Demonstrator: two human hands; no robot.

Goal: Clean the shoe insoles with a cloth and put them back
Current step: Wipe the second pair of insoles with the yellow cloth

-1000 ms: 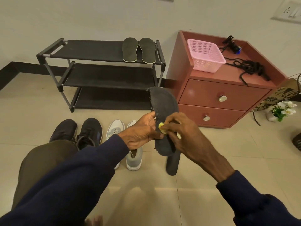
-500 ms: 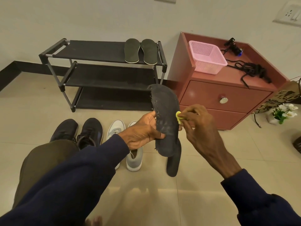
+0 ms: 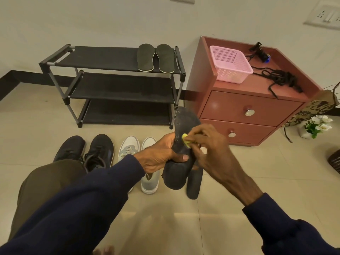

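Yellow cloth (image 3: pixel 185 140), pinched in the right hand (image 3: pixel 211 153), had swung back from the right edge of the raised dark insole (image 3: pixel 184 122) onto its face just above the left hand (image 3: pixel 158 159) clasping its middle, so wiping evidently went on, the ragged left edge close beside the cloth and open air above the grip.

Insole (image 3: pixel 185 124): dark grey
Cloth (image 3: pixel 185 140): yellow-green
Basket (image 3: pixel 230 69): pink mesh, upper right
Cabinet (image 3: pixel 239 105): reddish-brown
Sleeves (image 3: pixel 82 208): navy
Shoe pair (image 3: pixel 98 150), centre left: black
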